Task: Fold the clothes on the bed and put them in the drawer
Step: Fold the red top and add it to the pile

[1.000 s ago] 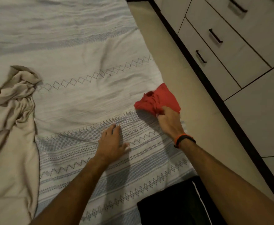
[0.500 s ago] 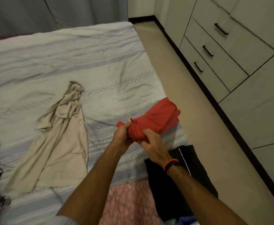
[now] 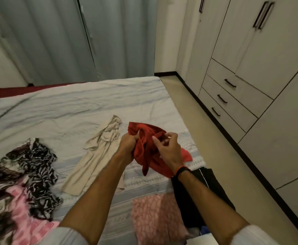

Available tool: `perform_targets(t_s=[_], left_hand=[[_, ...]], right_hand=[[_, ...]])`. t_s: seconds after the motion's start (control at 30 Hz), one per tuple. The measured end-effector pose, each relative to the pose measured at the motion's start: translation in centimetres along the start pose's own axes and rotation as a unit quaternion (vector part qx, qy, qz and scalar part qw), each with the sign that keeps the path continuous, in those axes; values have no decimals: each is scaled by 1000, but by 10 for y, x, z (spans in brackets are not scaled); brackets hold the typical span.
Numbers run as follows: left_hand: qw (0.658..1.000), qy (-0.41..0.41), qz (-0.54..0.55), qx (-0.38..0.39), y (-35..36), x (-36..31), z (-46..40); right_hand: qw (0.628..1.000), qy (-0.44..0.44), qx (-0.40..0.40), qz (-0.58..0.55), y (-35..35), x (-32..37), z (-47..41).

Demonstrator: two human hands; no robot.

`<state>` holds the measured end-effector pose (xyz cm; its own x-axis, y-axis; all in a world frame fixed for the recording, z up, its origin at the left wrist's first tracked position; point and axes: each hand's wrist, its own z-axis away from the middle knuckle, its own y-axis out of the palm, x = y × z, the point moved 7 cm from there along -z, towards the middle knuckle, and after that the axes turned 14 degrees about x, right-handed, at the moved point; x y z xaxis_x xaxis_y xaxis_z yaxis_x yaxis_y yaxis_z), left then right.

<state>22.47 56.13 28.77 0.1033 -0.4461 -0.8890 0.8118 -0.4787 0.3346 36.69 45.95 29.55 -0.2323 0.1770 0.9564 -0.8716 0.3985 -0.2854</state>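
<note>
Head view — red garment [image 3: 150,147] in both hands' grip, beige garment [image 3: 98,152] just beside.

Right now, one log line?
step: unfolded | left hand: grips crumpled red cloth garment | right hand: pinches it | drawers: closed

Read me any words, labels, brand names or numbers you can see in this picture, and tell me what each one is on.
None: no readable text shows.
The red garment, gripped by the left hand and right hand, shows no label.
The drawers and bed sheet carry only handles and woven patterns.
</note>
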Motion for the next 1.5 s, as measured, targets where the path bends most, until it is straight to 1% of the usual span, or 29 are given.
perform_targets(t_s=[0.03,0.1,0.17,0.23,0.3,0.33,0.43,0.5,0.57,0.67,0.7,0.73,0.87,0.97,1.0,1.07,1.17,1.23,1.33,1.4,1.5], left_hand=[[1000,10,2,5,-4,-10,13],[999,19,3,26,-11,-25,34],[999,21,-7,49,-16,-36,50],[996,16,-24,79,-22,-50,75],[993,12,-67,96,-28,-68,100],[990,11,-104,92,-32,-77,112],[978,10,-199,62,-50,-101,152],[973,11,-226,50,-59,-113,175],[965,24,-259,15,-73,-125,196],[938,39,-338,-61,-101,-140,223],[928,48,-357,-89,-110,-143,237],[924,53,-365,-104,-117,-143,244],[918,106,-340,-175,-143,-143,289],[903,144,-326,-240,-166,-141,320],[900,153,-323,-252,-173,-140,324],[892,174,-317,-270,-182,-143,336],[877,210,-318,-292,-184,-156,351],[863,224,-333,-307,-191,-167,358],[842,218,-370,-326,-212,-184,368],[831,212,-391,-335,-231,-194,373],[822,217,-396,-348,-258,-207,382]], right_hand=[[1000,-1,0,24,6,12,6],[999,12,33,25,21,26,13],[996,11,82,29,36,37,19],[989,-21,133,58,51,55,27],[977,-39,203,48,68,70,37],[971,-41,231,49,75,75,42],[954,-62,280,81,96,95,56],[954,-65,291,46,107,108,64],[953,-74,293,15,117,124,73],[949,-117,291,33,132,145,80],[942,-134,304,41,141,154,85],[938,-145,310,52,145,159,89],[919,-191,332,91,172,181,107],[910,-237,310,143,191,198,119],[909,-242,302,153,194,201,122],[893,-250,321,193,211,207,129],[850,-218,380,292,237,199,140],[831,-178,404,338,253,190,142],[808,-134,423,387,274,183,137],[800,-125,428,402,286,187,135],[816,-130,408,390,300,200,133]])
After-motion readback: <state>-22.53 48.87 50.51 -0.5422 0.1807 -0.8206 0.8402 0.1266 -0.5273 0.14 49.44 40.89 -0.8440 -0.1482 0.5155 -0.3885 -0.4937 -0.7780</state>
